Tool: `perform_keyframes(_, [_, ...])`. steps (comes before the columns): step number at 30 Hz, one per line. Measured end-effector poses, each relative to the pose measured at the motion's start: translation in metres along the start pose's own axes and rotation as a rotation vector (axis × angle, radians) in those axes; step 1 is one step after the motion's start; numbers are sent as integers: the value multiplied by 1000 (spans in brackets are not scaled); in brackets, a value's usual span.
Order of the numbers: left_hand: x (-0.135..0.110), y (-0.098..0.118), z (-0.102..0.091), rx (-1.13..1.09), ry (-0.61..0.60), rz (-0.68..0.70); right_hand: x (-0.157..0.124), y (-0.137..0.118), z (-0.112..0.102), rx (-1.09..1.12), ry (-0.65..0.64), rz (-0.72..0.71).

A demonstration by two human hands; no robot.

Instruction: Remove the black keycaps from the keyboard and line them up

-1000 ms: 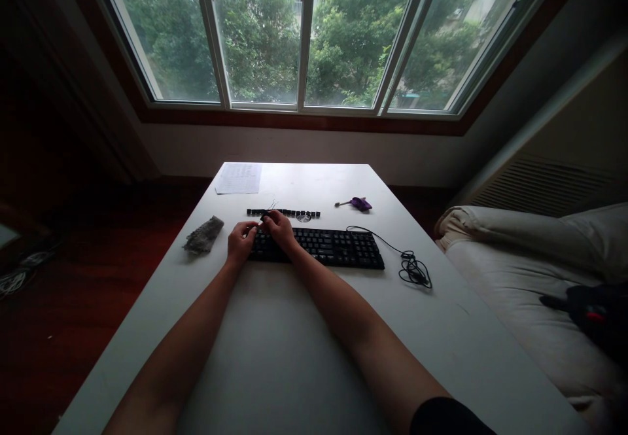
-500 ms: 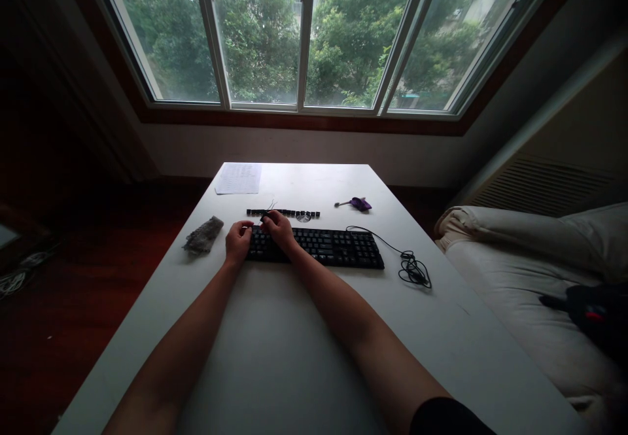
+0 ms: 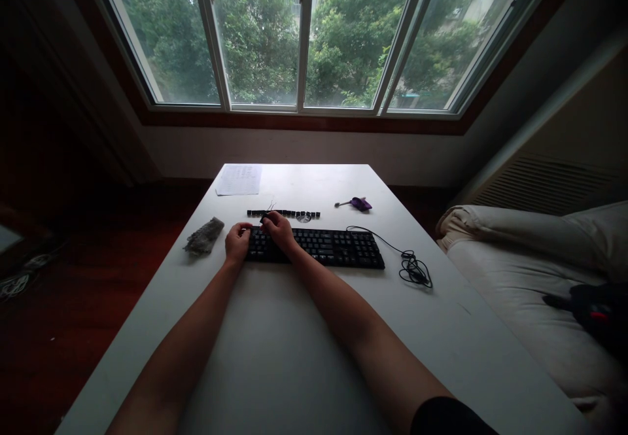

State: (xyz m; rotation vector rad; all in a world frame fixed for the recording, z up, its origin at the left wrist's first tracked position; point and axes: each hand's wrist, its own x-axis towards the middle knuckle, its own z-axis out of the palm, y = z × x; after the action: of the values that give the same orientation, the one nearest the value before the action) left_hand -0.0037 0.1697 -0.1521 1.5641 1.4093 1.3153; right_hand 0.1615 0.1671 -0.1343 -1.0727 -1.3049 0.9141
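Note:
A black keyboard (image 3: 338,246) lies across the white table. At its left end is my left hand (image 3: 238,242), fingers closed round the keyboard's edge. My right hand (image 3: 279,228) is over the keyboard's upper left part, closed on a small dark tool with thin wires (image 3: 271,206) that stick up past the fingers; it looks like a wire keycap puller. The tool's lower end and the keys under the hand are hidden. Just beyond the keyboard runs a row of loose black keycaps (image 3: 299,214), with a small shiny round piece (image 3: 303,219) beside it.
A grey cloth (image 3: 205,236) lies on the left of the table (image 3: 275,343). Paper sheets (image 3: 239,180) are at the far left. A purple brush-like item (image 3: 360,204) lies at the back right. The coiled keyboard cable (image 3: 416,271) rests on the right, near a pale sofa (image 3: 505,284).
Both hands stay almost where they were, with the left hand shifting very slightly at the keyboard's edge. The keyboard and loose keycaps look unmoved.

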Motion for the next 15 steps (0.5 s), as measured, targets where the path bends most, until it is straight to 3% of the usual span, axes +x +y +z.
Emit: perform_keyframes(15, [-1, 1, 2, -67, -1, -32, -1, -1, -1, -72, 20, -10])
